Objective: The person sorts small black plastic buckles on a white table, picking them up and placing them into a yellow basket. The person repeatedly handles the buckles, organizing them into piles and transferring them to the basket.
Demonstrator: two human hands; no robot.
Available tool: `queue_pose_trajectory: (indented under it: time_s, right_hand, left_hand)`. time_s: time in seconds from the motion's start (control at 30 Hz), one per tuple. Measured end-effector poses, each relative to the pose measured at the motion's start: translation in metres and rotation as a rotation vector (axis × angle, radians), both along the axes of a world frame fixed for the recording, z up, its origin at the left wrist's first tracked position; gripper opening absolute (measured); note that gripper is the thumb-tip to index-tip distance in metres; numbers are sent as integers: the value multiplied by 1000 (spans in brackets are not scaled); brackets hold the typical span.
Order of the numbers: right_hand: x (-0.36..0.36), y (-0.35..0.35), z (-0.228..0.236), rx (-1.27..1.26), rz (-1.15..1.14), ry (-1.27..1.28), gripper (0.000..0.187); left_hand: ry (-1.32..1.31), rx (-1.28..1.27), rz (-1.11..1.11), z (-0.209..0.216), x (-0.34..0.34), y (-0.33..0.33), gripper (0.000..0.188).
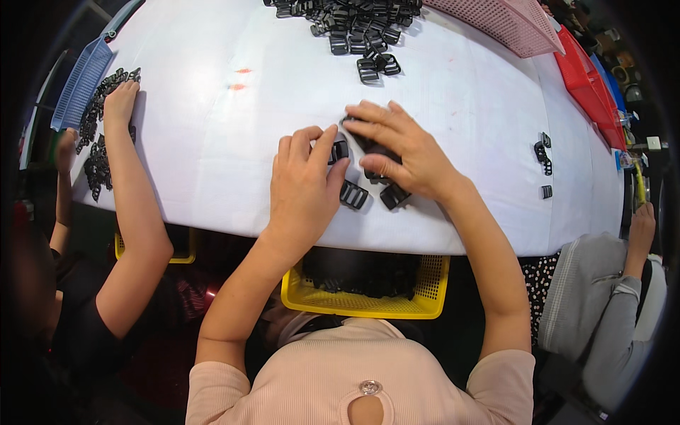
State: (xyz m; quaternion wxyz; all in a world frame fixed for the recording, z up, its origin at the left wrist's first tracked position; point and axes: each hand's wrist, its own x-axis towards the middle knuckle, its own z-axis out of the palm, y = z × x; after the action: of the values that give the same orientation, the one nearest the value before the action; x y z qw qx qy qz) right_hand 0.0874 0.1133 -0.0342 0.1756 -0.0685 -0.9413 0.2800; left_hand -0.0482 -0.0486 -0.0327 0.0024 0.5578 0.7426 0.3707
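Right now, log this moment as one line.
left hand: at black buckle; right hand: spread over black pieces; black pile: beyond hands on white table; yellow basket: black parts inside

White-topped bench (pixel 212 163). Left hand (pixel 301 180): black buckle (pixel 339 151) between thumb and forefinger. Right hand (pixel 412 154) over dark pieces (pixel 381 151), partly hiding them. Heaped buckles (pixel 361 25) farther off, near pink basket (pixel 506 27). Yellow basket (pixel 368 307) below near edge. Co-worker's hand (pixel 122 101) at left, among small black parts (pixel 94 117).
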Motion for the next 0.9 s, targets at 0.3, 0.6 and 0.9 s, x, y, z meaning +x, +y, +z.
queue_pose_trajectory:
  time_s: [0.3,0.6,0.9]
  right_hand:
    - [84,-78,23,-329,201,-58,28]
    - [-44,107,54,-38,-325,377,32]
    - [-205,280,-4,137,-648,127,77]
  left_hand:
    - [-426,-282,-441,42,20,-80,25]
    - [-315,150,-193,13,-52,89,12]
    - [-189,210,-264,-7,-68,96,13]
